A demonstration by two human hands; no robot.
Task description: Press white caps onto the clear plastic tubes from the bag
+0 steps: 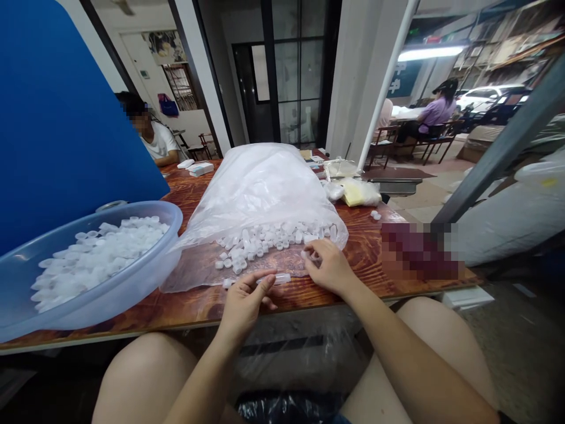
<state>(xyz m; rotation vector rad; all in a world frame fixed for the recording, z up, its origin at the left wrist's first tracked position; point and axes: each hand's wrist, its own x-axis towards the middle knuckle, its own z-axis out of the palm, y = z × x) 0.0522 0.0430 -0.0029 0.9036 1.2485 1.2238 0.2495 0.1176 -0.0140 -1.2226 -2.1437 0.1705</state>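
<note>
Near the table's front edge, my left hand [247, 294] is closed around a small clear plastic tube [283, 278], whose end sticks out to the right past the fingertips. To its right, my right hand [325, 264] has thumb and fingers pinched on a small white cap [304, 254], partly hidden by the fingers. Just beyond both hands, many small white caps [241, 256] spill from the mouth of a large translucent plastic bag [265, 182]. A single white piece [227, 283] lies just left of my left hand.
A blue plastic basin [174, 218] full of translucent white pieces stands at the left, before a tall blue panel [66, 106]. A yellow packet [359, 193] and a few caps [375, 215] lie at the right. One person [159, 141] sits beyond the panel; others sit farther back right.
</note>
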